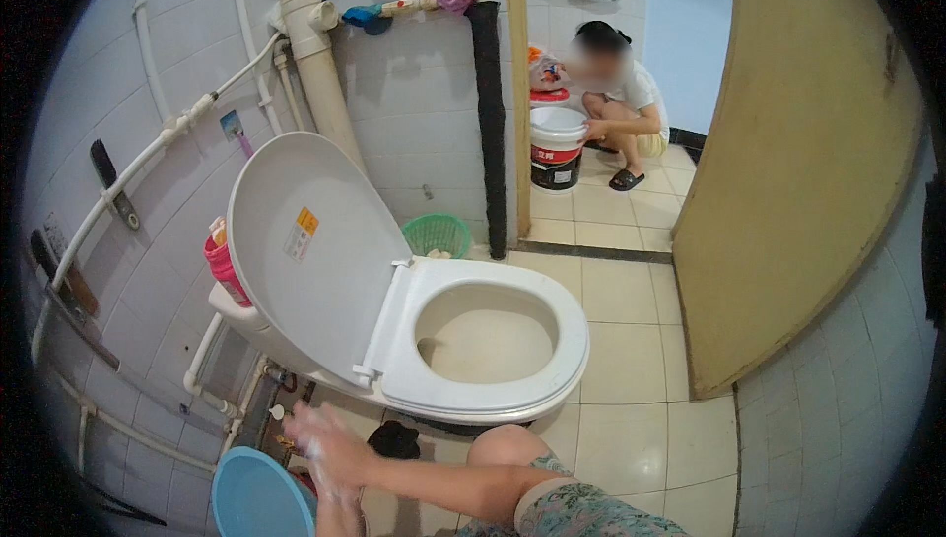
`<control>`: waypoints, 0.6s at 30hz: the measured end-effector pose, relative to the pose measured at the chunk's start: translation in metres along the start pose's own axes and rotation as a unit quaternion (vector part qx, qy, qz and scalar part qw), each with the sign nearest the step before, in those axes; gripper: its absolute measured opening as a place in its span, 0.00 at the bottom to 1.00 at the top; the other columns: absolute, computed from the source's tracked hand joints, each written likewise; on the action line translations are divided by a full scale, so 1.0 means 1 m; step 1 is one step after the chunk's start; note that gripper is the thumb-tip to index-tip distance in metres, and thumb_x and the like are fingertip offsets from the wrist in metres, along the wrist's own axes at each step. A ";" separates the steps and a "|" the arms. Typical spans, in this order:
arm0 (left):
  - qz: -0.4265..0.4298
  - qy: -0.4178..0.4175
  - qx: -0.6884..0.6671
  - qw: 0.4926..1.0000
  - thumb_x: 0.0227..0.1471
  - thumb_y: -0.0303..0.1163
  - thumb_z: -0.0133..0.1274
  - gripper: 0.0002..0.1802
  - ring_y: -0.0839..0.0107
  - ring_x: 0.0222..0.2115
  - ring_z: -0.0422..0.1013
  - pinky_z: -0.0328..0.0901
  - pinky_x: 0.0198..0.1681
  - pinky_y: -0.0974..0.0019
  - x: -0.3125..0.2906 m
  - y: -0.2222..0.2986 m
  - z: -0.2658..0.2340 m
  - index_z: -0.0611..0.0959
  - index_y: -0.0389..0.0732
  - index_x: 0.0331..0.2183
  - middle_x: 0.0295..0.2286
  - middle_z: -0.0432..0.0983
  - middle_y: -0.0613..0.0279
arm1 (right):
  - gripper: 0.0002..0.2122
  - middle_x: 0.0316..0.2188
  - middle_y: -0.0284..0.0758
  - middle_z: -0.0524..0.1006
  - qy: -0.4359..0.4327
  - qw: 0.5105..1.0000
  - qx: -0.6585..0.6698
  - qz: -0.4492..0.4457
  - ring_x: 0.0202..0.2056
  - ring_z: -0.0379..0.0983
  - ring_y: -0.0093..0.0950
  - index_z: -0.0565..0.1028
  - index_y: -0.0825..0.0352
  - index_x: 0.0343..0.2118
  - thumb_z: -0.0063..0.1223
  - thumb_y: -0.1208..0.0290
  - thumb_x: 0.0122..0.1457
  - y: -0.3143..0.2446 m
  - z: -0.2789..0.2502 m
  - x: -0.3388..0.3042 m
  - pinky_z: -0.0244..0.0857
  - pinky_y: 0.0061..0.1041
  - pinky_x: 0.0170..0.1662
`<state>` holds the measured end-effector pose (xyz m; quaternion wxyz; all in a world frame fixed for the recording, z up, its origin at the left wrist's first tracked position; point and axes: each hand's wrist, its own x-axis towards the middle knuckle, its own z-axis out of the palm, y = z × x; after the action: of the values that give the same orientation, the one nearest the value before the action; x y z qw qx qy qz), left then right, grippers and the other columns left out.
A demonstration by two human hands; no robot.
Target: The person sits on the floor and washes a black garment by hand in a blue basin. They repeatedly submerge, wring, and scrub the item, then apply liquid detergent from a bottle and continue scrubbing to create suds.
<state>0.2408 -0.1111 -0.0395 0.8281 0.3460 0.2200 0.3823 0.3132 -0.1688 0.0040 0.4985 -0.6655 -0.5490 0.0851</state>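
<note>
White lather covers both my hands, which are pressed together beside the toilet at the lower left. My right hand crosses over my left hand, its forearm reaching in from the right. The left wrist comes up from below. Overlap and motion blur hide how the fingers are bent, and I make out no object between the hands. Just left of and below them is a light blue basin. A small tap on the wall pipe is close to the fingertips.
The white toilet has its lid raised. Behind it sits a green basket. A yellowish door stands open on the right. Beyond the doorway, a person squats holding a white bucket. A dark object lies near my hands.
</note>
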 end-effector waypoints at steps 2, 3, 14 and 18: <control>0.019 0.020 0.146 0.989 0.55 0.50 0.38 0.23 0.67 0.44 0.64 0.59 0.48 0.64 -0.019 0.001 0.020 0.67 0.46 0.48 0.44 0.67 0.63 | 0.19 0.56 0.40 0.57 0.006 0.998 0.036 0.054 0.59 0.47 0.37 0.63 0.67 0.50 0.37 0.72 0.54 0.002 -0.002 0.005 0.36 0.39 0.61; 0.006 0.021 0.135 0.991 0.55 0.50 0.38 0.23 0.67 0.44 0.65 0.60 0.47 0.64 -0.019 0.002 0.025 0.67 0.46 0.48 0.44 0.67 0.63 | 0.19 0.56 0.39 0.57 0.014 0.995 0.081 0.061 0.59 0.46 0.38 0.63 0.67 0.50 0.38 0.72 0.54 -0.002 -0.002 0.004 0.36 0.40 0.61; -0.096 -0.002 0.101 0.990 0.55 0.51 0.39 0.24 0.68 0.41 0.66 0.62 0.42 0.65 -0.009 0.020 0.026 0.67 0.46 0.47 0.41 0.68 0.64 | 0.19 0.51 0.43 0.64 0.000 0.939 0.329 0.103 0.53 0.58 0.38 0.62 0.69 0.51 0.32 0.65 0.61 0.028 0.011 0.010 0.47 0.27 0.56; -0.122 0.011 0.063 0.990 0.57 0.45 0.37 0.22 0.71 0.40 0.66 0.64 0.41 0.68 0.001 0.021 0.010 0.64 0.44 0.50 0.41 0.66 0.64 | 0.21 0.45 0.46 0.69 0.052 0.926 0.362 0.099 0.48 0.65 0.38 0.62 0.66 0.52 0.35 0.60 0.59 0.020 0.026 -0.002 0.55 0.27 0.50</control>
<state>0.2379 -0.1045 -0.0177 0.8427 0.3640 0.2930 0.2673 0.3078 -0.1531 -0.0245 0.7220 -0.4946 -0.3854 0.2924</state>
